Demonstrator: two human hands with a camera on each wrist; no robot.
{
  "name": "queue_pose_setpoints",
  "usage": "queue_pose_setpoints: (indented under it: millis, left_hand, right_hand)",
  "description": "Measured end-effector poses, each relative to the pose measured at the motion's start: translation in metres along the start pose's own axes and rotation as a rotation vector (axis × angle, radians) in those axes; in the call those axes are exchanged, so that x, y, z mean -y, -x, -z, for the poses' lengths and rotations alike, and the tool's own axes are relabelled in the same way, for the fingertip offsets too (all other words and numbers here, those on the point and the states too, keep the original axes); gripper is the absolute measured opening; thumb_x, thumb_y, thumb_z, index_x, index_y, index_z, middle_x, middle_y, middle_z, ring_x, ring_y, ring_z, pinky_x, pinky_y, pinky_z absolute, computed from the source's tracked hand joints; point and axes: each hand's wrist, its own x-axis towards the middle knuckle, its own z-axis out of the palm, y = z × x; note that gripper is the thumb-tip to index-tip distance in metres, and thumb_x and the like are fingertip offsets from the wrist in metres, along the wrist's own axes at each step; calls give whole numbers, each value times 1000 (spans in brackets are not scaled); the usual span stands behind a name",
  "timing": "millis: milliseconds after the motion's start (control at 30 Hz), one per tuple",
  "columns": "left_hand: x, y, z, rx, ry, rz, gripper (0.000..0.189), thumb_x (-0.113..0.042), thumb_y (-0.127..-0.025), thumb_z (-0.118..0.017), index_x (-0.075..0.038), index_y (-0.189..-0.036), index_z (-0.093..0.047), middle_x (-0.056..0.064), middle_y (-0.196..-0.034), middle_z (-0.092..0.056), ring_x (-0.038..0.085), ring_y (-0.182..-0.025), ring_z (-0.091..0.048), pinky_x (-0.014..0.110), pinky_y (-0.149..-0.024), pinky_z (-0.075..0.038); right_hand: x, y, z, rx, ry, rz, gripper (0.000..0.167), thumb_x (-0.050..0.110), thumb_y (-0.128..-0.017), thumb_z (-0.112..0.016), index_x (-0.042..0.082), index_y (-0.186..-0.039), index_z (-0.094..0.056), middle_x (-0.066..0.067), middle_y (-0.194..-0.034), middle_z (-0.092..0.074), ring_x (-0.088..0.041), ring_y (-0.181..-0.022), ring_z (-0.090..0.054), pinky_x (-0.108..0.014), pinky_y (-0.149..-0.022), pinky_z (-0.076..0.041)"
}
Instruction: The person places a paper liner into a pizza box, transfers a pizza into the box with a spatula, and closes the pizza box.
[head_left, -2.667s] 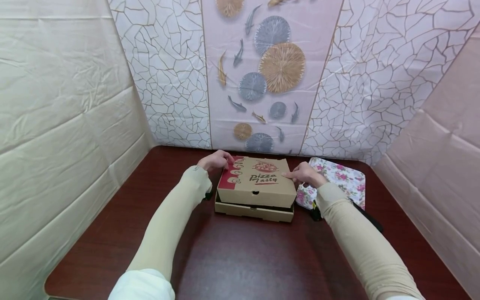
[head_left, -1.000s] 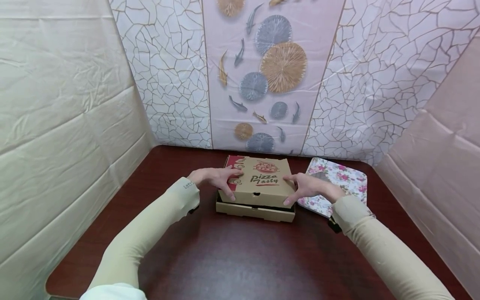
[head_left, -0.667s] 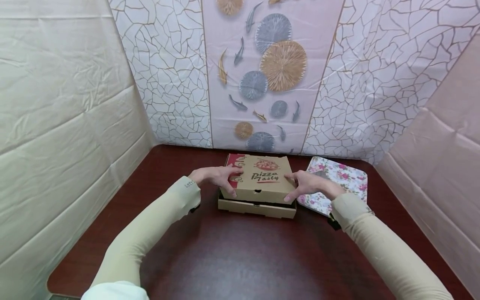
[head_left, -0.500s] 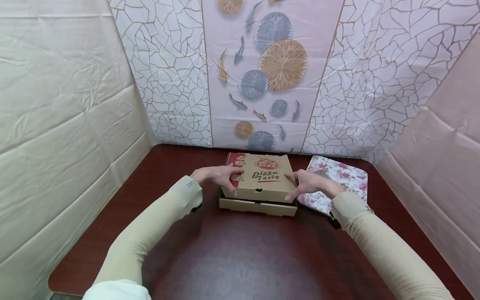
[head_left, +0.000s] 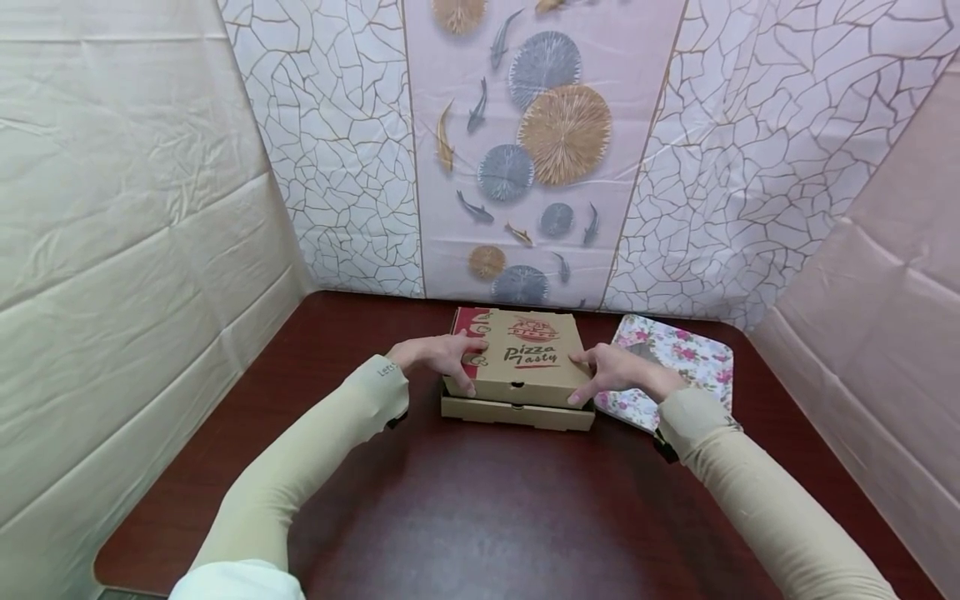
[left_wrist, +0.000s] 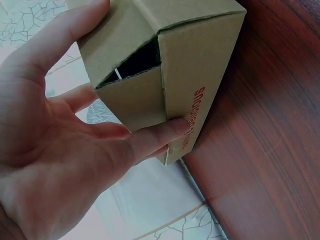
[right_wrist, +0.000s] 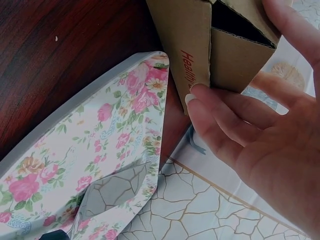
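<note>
A cardboard pizza box (head_left: pixel 532 354) with a red strip and "Pizza Tasty" print sits near the back of the table. Its lid is down over the base, with a dark gap at the sides in both wrist views. My left hand (head_left: pixel 444 357) holds the box's left side, thumb at the front corner, fingers (left_wrist: pixel 155 142) along the side wall. On the opposite side my right hand (head_left: pixel 611 368) holds the box the same way, fingertips (right_wrist: pixel 200 95) against the side wall.
Right of the box lies a floral-patterned tray (head_left: pixel 693 354). A shiny metal blade (right_wrist: pixel 117 187) lies on it, partly behind my right arm in the head view. The patterned backdrop (head_left: pixel 517 225) stands right behind the table (head_left: pixel 465 508).
Both hands have come from the box's sides and top to its front corners, thumbs now at the front. The box has shifted slightly to the right and back.
</note>
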Motion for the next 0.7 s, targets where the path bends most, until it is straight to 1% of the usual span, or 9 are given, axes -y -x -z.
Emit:
queue_pose_setpoints:
  millis: [67, 133, 300, 367, 533, 567, 633, 700]
  left_hand:
    - [0, 0, 0, 4, -15, -3, 94, -30, -77, -80, -16, -153, -27, 7, -162, -17, 30, -152, 3, 49, -121, -15]
    - [0, 0, -1, 8, -32, -7, 94, -30, -77, -81, -16, -153, -27, 6, -162, -19, 30, -152, 3, 49, -121, -15]
    - [0, 0, -2, 9, -38, -16, 95, -28, -77, -81, -15, -153, -27, 6, -162, -19, 32, -151, 4, 49, -121, -12]
    - [1, 0, -4, 6, -39, -22, 95, -28, -76, -82, -14, -153, -27, 7, -162, -20, 32, -151, 4, 49, -121, -11]
    - [1, -1, -6, 3, -56, -21, 98, -31, -75, -83, -12, -152, -27, 9, -162, -17, 33, -151, 3, 49, -122, -9]
    - [0, -1, -6, 3, -60, -19, 98, -31, -75, -83, -12, -152, -27, 9, -162, -17, 33, -151, 3, 49, -122, -8]
    - [0, 0, -6, 4, -69, -17, 98, -32, -75, -83, -12, -152, -27, 9, -162, -18, 33, -151, 3, 49, -122, -8]
    - [-1, 0, -6, 6, -76, -18, 97, -32, -75, -83, -12, -152, -27, 8, -162, -19, 33, -151, 3, 49, -122, -9]
  right_hand:
    - [0, 0, -1, 1, -5, -5, 93, 42, -70, -84, -4, -141, -43, -16, -105, -68, -14, -75, -52, -27, -67, -43]
    - [0, 0, -2, 2, -13, -11, 94, 42, -70, -84, -4, -141, -43, -14, -103, -69, -13, -70, -49, -26, -66, -41]
    - [0, 0, -3, -3, -19, -20, 93, 43, -69, -84, -3, -140, -44, -16, -111, -68, -11, -68, -48, -25, -67, -41]
    - [1, 0, -4, -2, -18, -26, 92, 43, -69, -84, -3, -139, -45, -16, -109, -69, -11, -65, -46, -25, -64, -41]
    - [1, -1, -6, -3, -8, -30, 91, 42, -68, -85, -2, -138, -48, -13, -99, -69, -9, -55, -38, -24, -58, -38]
    - [1, -1, -7, -7, 0, -25, 91, 42, -67, -86, -2, -137, -48, -12, -97, -69, -8, -54, -37, -24, -57, -38]
    - [2, -1, -7, -12, 10, -31, 90, 42, -66, -86, -1, -137, -50, -7, -85, -67, -8, -52, -33, -23, -56, -36]
    - [4, -1, -8, -15, 19, -36, 90, 42, -66, -86, 0, -137, -50, -1, -70, -60, -7, -49, -29, -23, -54, -35]
